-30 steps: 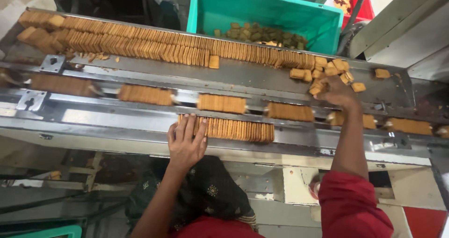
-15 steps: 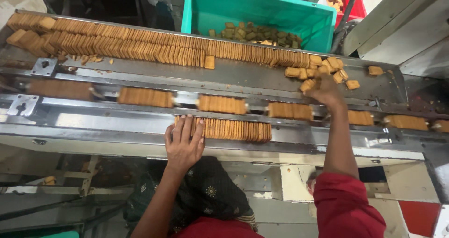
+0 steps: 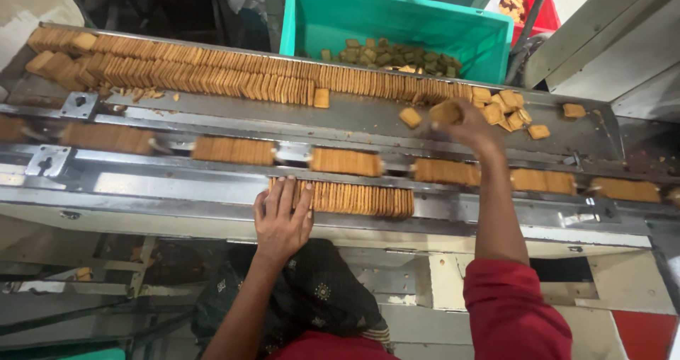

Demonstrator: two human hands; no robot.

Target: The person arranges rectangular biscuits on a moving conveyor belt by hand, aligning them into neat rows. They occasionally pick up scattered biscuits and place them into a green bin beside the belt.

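Fingers [image 3: 287, 193] of the left hand [image 3: 282, 222] lie flat and close together, pressed down on the left end of a short row of biscuits [image 3: 358, 198] that stands on edge in the nearest steel channel. Palm and wrist rest on the channel's front rim [image 3: 177, 208], just below those fingers; nothing is pinched between them.

Just beyond the fingertips runs the middle lane [image 3: 290, 151], carrying separate stacked blocks of biscuits [image 3: 346, 162], each set apart from the next by a gap. One block sits straight ahead of the left fingers, others to either side.

Farther out and to the right, the right hand [image 3: 464, 123], its arm in a red sleeve [image 3: 513, 310], stretches across the middle lane. Its fingers are curled around a small clump of biscuits [image 3: 446, 111], gripping it just above the far steel deck [image 3: 368, 119]. Loose biscuits [image 3: 506, 109] lie scattered flat right beside that hand, one more further right near the deck's end.

Left of the right fingers, a long leaning file of biscuits [image 3: 212, 77] runs along the far lane to the left edge, crumbs beneath it.

Beyond everything stands a teal plastic crate [image 3: 368, 20] with broken biscuit pieces [image 3: 389, 54] on its floor.
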